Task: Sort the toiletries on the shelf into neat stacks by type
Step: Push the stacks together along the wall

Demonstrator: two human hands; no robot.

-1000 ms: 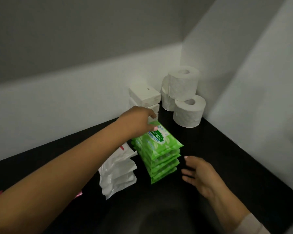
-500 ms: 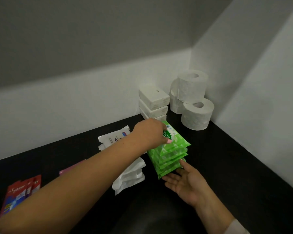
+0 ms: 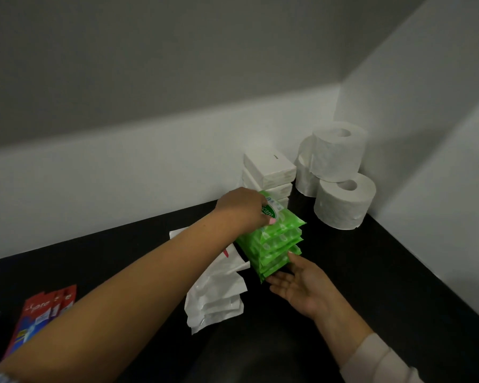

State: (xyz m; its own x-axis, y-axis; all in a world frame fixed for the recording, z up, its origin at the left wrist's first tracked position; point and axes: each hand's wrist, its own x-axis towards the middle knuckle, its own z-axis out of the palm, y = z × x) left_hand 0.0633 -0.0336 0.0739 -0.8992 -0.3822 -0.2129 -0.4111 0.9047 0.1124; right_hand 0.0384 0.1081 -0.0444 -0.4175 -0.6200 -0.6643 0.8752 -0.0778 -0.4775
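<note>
A stack of several green wipe packs stands on the black shelf. My left hand rests on top of the stack, fingers curled over the top pack's left edge. My right hand lies palm up with straight fingers against the stack's lower front edge. Left of the green stack sits a pile of white pouches, partly hidden by my left forearm. Behind stand stacked white boxes and three toilet paper rolls in the corner.
Red toothpaste boxes lie at the left edge of the shelf. White walls close the shelf at the back and the right. Bare black surface stretches right of the green stack and in front of my hands.
My right hand moved in from the right and now touches the green stack's front. My left hand stayed on top of the stack. The camera view shifted left, revealing the red boxes.
</note>
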